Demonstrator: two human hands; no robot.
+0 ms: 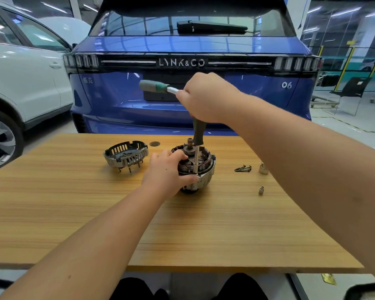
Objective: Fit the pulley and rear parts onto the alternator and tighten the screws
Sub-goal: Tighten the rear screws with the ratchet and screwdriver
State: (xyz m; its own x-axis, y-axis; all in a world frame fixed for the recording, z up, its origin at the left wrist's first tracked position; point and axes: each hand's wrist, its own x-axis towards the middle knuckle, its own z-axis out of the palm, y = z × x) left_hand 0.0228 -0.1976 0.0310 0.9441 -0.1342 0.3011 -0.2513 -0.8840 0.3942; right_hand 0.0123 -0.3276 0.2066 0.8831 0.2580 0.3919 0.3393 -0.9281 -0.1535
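The open alternator body (pixel 204 167) stands on the wooden table (pixel 139 224), copper windings and shaft showing on top. My left hand (pixel 167 169) grips its left side, fingers curled over the rim. My right hand (pixel 204 98) grips a T-handle driver (pixel 196 135) held upright above it; the green cross grip (pixel 154 85) sticks out to the left, and the shaft's tip meets the housing's front rim. The slotted rear cover (pixel 126 154) lies apart to the left.
Several dark screws (pixel 243 168) lie right of the alternator, with a larger socket (pixel 263 168) and a small socket (pixel 261 190) beyond them. A dark round disc (pixel 154 144) sits near the table's far edge. A blue car (pixel 193 83) stands close behind the table.
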